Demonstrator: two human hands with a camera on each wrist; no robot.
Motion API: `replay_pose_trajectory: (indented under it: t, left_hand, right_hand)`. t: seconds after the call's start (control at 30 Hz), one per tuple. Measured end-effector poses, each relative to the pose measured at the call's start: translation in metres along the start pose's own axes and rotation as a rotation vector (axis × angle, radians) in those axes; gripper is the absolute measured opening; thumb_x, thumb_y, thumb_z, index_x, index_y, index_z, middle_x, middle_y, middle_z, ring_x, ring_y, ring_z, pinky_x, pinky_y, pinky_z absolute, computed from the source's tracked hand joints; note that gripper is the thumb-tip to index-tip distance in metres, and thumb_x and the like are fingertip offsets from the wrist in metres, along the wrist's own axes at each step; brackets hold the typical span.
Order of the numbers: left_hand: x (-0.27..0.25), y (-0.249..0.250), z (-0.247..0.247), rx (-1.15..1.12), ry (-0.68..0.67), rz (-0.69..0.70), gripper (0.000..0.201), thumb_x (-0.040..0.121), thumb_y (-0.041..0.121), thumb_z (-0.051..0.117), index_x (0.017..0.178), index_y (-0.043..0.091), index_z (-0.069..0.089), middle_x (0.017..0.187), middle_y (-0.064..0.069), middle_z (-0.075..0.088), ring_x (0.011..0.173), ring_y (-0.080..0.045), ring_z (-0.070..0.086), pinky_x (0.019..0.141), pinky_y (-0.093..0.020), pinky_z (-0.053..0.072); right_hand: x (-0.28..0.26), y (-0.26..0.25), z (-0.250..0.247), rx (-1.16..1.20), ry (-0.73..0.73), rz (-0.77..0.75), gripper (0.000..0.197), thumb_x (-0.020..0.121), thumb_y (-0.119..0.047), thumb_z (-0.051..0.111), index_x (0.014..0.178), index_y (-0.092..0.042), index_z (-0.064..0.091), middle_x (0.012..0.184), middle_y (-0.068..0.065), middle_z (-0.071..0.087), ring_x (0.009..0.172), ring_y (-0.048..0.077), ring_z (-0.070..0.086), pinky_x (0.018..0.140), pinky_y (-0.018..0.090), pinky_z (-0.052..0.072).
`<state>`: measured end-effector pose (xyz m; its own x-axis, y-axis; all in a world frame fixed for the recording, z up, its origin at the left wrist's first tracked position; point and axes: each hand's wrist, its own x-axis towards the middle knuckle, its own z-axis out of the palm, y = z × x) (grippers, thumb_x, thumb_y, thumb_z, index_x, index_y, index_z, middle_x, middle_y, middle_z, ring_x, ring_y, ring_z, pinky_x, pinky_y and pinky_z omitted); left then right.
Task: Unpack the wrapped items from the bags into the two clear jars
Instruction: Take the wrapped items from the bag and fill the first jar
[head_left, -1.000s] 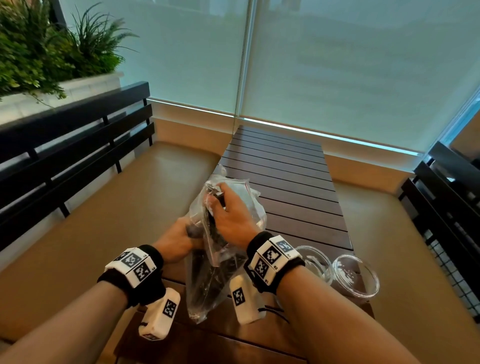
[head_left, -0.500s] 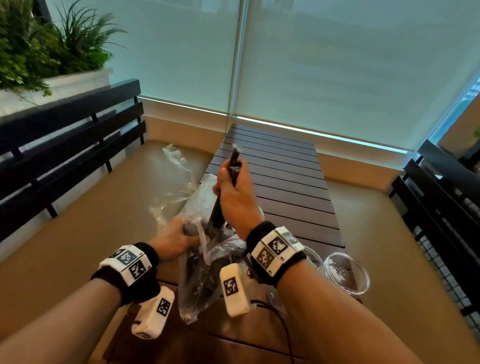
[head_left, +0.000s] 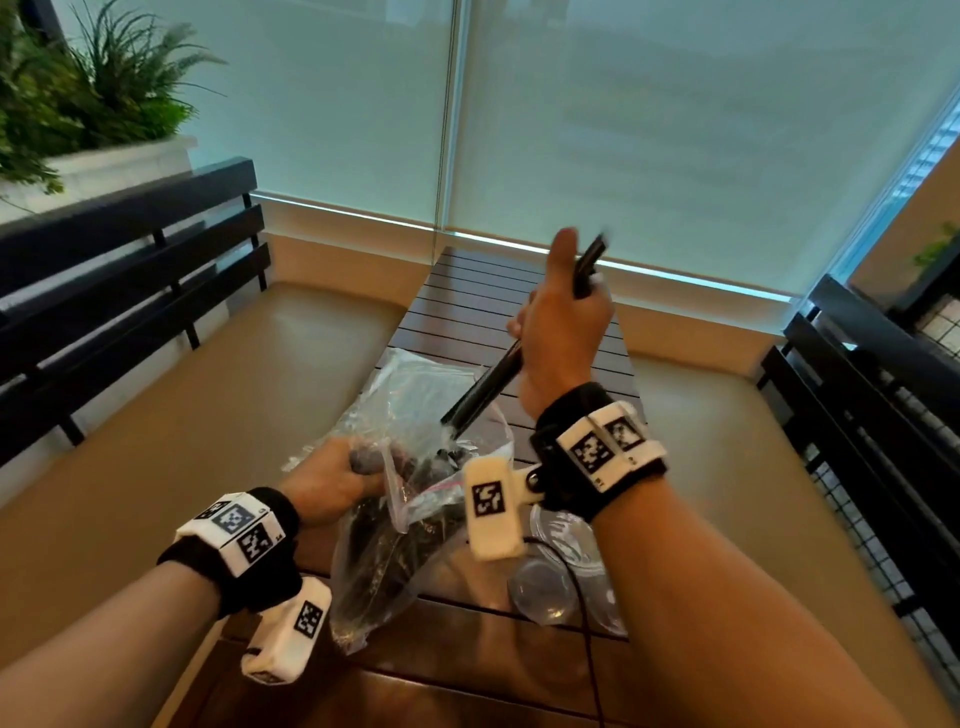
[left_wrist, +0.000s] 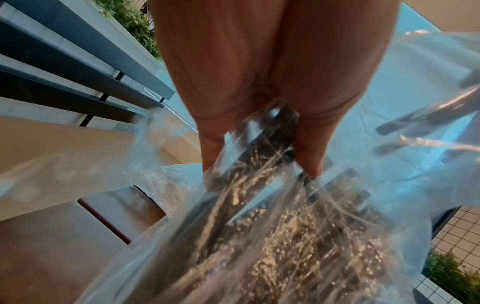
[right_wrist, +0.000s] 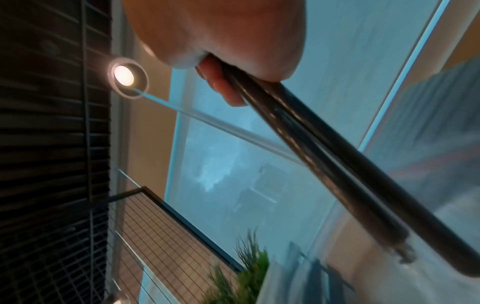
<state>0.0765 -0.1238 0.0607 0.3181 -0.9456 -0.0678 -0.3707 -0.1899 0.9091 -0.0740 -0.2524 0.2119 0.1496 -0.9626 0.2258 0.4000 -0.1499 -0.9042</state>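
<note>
A clear plastic bag (head_left: 410, 499) full of long dark wrapped items stands on the slatted wooden table (head_left: 467, 291). My left hand (head_left: 332, 478) grips the bag's side near its mouth; in the left wrist view the fingers (left_wrist: 309, 148) pinch the plastic of the bag (left_wrist: 259, 236). My right hand (head_left: 561, 332) is raised above the bag and holds a few long black wrapped items (head_left: 488, 384), their lower ends just over the bag's mouth. The right wrist view shows those wrapped items (right_wrist: 337, 164) running down from my fist. Two clear jars (head_left: 561, 577) lie low under my right forearm, partly hidden.
Tan cushioned benches (head_left: 171, 426) flank the table on both sides. Black slatted backrests (head_left: 130, 260) line the left and right. A planter with green plants (head_left: 78, 104) is at the far left. A shaded window (head_left: 623, 130) rises behind the table.
My right hand has risen up and to the right, drawing the black wrapped items almost fully out of the bag. The left hand has kept its grip on the bag.
</note>
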Motion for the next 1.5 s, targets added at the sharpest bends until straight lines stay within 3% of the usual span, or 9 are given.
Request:
replay_pose_trajectory:
  t: [0.1,0.23,0.5,0.73,0.93,1.07,1.13,1.23,1.5]
  left_hand:
    - [0.001,-0.004,-0.001,0.008,0.014,0.005,0.018,0.081,0.012,0.077,0.098,0.016,0.074,0.092,-0.018,0.073,0.091,-0.037,0.068,0.088,-0.050,0.054]
    - [0.003,-0.004,-0.002,-0.050,0.041,-0.002,0.018,0.083,-0.002,0.070,0.096,0.011,0.073,0.089,-0.013,0.075,0.084,-0.027,0.070,0.077,-0.031,0.057]
    - [0.012,-0.002,0.010,0.017,0.002,0.043,0.028,0.081,-0.006,0.071,0.101,0.014,0.075,0.087,-0.010,0.076,0.086,-0.030,0.072,0.086,-0.048,0.056]
    - [0.013,0.003,0.017,0.003,-0.017,0.035,0.026,0.084,-0.001,0.069,0.106,0.012,0.073,0.094,-0.003,0.077,0.091,-0.021,0.072,0.085,-0.031,0.056]
    - [0.013,0.006,0.021,-0.040,-0.012,0.039,0.026,0.083,-0.002,0.070,0.104,0.012,0.073,0.093,0.001,0.077,0.090,-0.014,0.072,0.083,-0.022,0.056]
    - [0.013,0.003,0.020,-0.029,-0.006,0.049,0.026,0.082,0.000,0.072,0.104,0.013,0.073,0.095,0.000,0.077,0.092,-0.016,0.072,0.086,-0.030,0.055]
    - [0.013,0.004,0.021,-0.061,-0.002,0.063,0.026,0.082,-0.004,0.070,0.103,0.012,0.073,0.092,-0.002,0.077,0.088,-0.016,0.073,0.080,-0.024,0.056]
    - [0.009,0.006,0.025,-0.097,0.002,0.069,0.028,0.081,-0.007,0.069,0.098,0.015,0.072,0.084,0.003,0.077,0.078,-0.006,0.072,0.069,-0.013,0.052]
    - [0.004,0.007,0.026,-0.140,0.006,0.086,0.024,0.080,-0.008,0.069,0.093,0.012,0.072,0.081,0.004,0.077,0.076,-0.005,0.071,0.069,-0.012,0.051]
  right_hand:
    - [0.011,-0.047,-0.013,0.070,0.057,-0.131,0.042,0.095,-0.044,0.055,0.065,-0.019,0.040,0.048,-0.006,0.032,0.038,0.010,0.031,0.039,0.023,0.032]
    - [0.029,-0.074,-0.043,0.044,0.114,-0.241,0.047,0.094,-0.049,0.056,0.062,-0.020,0.037,0.048,-0.003,0.029,0.039,0.013,0.027,0.040,0.025,0.028]
    - [0.025,0.006,-0.108,-0.232,0.171,-0.086,0.051,0.080,-0.069,0.059,0.066,-0.023,0.042,0.051,-0.007,0.034,0.047,0.014,0.031,0.050,0.031,0.032]
    - [-0.012,0.064,-0.135,-0.257,-0.019,0.001,0.059,0.082,-0.076,0.029,0.058,-0.023,0.040,0.052,-0.002,0.034,0.045,0.014,0.030,0.045,0.025,0.032]
    - [-0.024,0.106,-0.137,-0.266,-0.072,0.135,0.059,0.099,-0.060,0.028,0.056,-0.023,0.044,0.052,-0.004,0.037,0.046,0.014,0.034,0.048,0.029,0.033]
    - [-0.029,0.118,-0.139,-0.309,-0.105,0.197,0.059,0.096,-0.064,0.030,0.056,-0.023,0.044,0.052,-0.004,0.037,0.047,0.014,0.035,0.051,0.028,0.034]
    - [-0.030,0.120,-0.140,-0.324,-0.097,0.208,0.059,0.095,-0.065,0.030,0.056,-0.022,0.043,0.052,-0.003,0.037,0.048,0.014,0.036,0.053,0.027,0.037]
    - [-0.031,0.122,-0.142,-0.385,-0.108,0.168,0.057,0.099,-0.051,0.038,0.053,-0.018,0.045,0.050,0.000,0.042,0.050,0.017,0.042,0.057,0.030,0.040]
    - [-0.037,0.129,-0.147,-0.635,-0.080,0.056,0.034,0.095,-0.025,0.045,0.064,-0.013,0.051,0.061,0.001,0.054,0.061,0.015,0.050,0.061,0.033,0.043]
